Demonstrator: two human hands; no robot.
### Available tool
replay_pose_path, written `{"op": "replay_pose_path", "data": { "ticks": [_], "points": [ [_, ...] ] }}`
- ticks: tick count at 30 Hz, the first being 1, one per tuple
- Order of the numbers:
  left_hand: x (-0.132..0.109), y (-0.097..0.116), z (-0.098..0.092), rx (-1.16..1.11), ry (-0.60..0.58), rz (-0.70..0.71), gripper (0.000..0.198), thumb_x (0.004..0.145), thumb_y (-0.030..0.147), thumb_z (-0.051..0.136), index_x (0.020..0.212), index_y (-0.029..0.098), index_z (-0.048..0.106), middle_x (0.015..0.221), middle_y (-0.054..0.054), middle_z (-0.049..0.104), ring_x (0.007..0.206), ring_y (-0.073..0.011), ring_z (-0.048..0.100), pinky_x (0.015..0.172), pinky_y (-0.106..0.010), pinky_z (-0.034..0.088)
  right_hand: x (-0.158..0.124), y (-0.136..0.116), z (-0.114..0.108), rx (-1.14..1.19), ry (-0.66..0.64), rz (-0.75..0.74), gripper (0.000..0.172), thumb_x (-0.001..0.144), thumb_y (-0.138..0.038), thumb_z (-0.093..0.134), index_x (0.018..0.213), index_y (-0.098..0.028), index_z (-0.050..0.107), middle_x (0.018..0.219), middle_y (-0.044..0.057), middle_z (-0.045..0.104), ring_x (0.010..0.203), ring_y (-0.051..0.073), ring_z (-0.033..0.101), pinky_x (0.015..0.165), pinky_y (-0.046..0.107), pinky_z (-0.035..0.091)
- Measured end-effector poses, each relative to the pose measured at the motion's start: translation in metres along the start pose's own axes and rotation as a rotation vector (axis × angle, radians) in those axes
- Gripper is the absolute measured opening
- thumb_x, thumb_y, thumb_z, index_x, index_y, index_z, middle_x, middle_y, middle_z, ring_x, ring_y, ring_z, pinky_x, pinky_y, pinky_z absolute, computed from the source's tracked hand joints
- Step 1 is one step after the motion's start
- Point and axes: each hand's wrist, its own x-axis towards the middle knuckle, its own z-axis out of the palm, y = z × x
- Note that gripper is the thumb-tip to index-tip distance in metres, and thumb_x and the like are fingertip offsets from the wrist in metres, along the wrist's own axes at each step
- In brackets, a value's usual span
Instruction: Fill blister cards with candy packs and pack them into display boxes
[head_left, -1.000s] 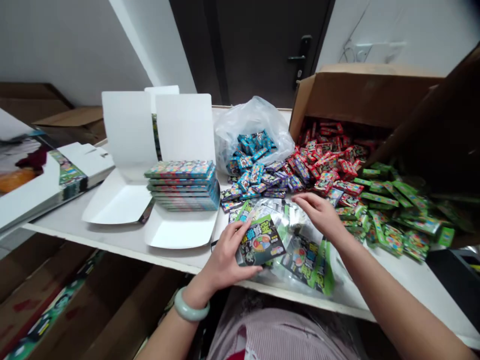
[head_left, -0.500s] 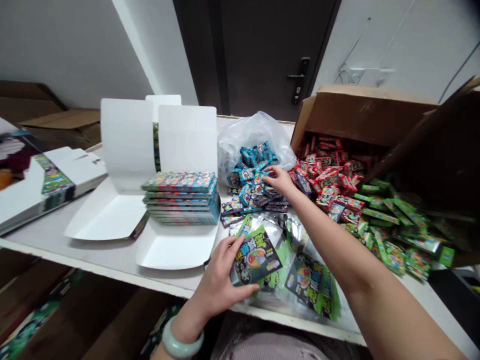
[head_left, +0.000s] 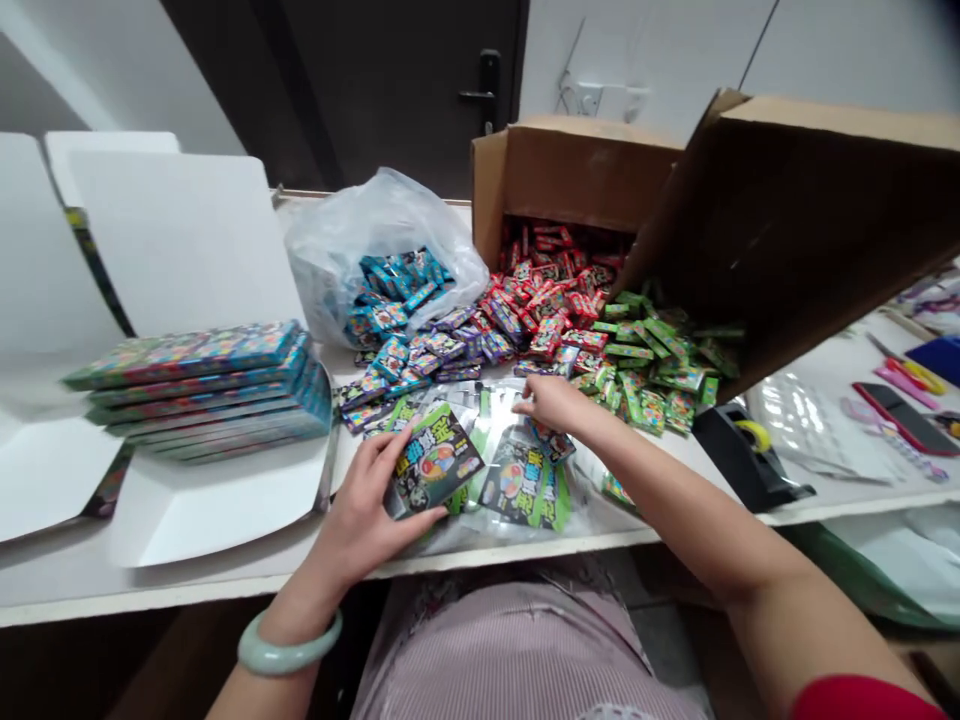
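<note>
My left hand is closed on a flat black-and-green printed bag, thumb along its lower edge and fingers at its upper left. My right hand hovers over or touches the clear plastic bags, its fingers curled together. What lies in its fingertips is hidden. A small blue packet peeks out just under that hand; I cannot tell whether the hand grips it. Beneath both hands lie more black-and-green printed bags. Small purple packets are heaped behind them.
A clear sack of blue packets stands behind. Red packets spill from a cardboard box, with green packets in front. Left, an open white carton holds stacked printed boxes. A tape dispenser sits right.
The view has swung to the right. My right hand has left the blue packets and come nearer, over the clear bags. My left hand still holds the printed bag.
</note>
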Motion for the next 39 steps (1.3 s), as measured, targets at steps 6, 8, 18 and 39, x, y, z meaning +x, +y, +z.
{"op": "replay_pose_path", "data": {
  "ticks": [6,8,18,39],
  "points": [
    [-0.012,-0.004,-0.002,0.034,-0.004,-0.03,0.085,0.075,0.053,0.068,0.146,0.029,0.029,0.124,-0.009,0.044,0.115,-0.0326,0.05,0.1,-0.052,0.044,-0.024,0.054,-0.014,0.192,0.023,0.01,0.022,0.085,-0.025,0.062,0.105,-0.018,0.061,0.09,0.004,0.07,0.076,0.014,0.064,0.068,0.026,0.047],
    [-0.013,-0.006,0.0,0.034,-0.01,-0.035,0.085,0.075,0.054,0.067,0.146,0.029,0.029,0.122,-0.01,0.045,0.114,-0.0331,0.051,0.099,-0.054,0.044,-0.039,0.067,-0.016,0.219,-0.011,0.008,0.034,0.076,-0.024,0.072,0.107,-0.018,0.062,0.094,0.004,0.069,0.077,0.015,0.063,0.07,0.027,0.047],
    [0.004,0.015,0.014,0.019,-0.116,0.029,0.087,0.075,0.052,0.068,0.147,0.03,0.026,0.13,-0.01,0.043,0.12,-0.0323,0.048,0.102,-0.051,0.044,-0.056,0.069,0.018,0.49,-0.021,0.163,0.034,0.064,-0.034,0.077,0.088,-0.019,0.058,0.064,-0.006,0.053,0.06,0.013,0.054,0.058,0.025,0.04],
    [0.007,0.042,0.029,0.03,-0.065,0.209,0.095,0.07,0.044,0.076,0.148,0.019,0.025,0.127,-0.016,0.044,0.118,-0.0344,0.045,0.1,-0.053,0.042,-0.103,-0.002,-0.007,0.516,-0.09,-0.142,0.045,0.082,-0.023,0.062,0.127,-0.026,0.054,0.082,-0.001,0.061,0.067,0.013,0.056,0.062,0.028,0.046]
  ]
}}
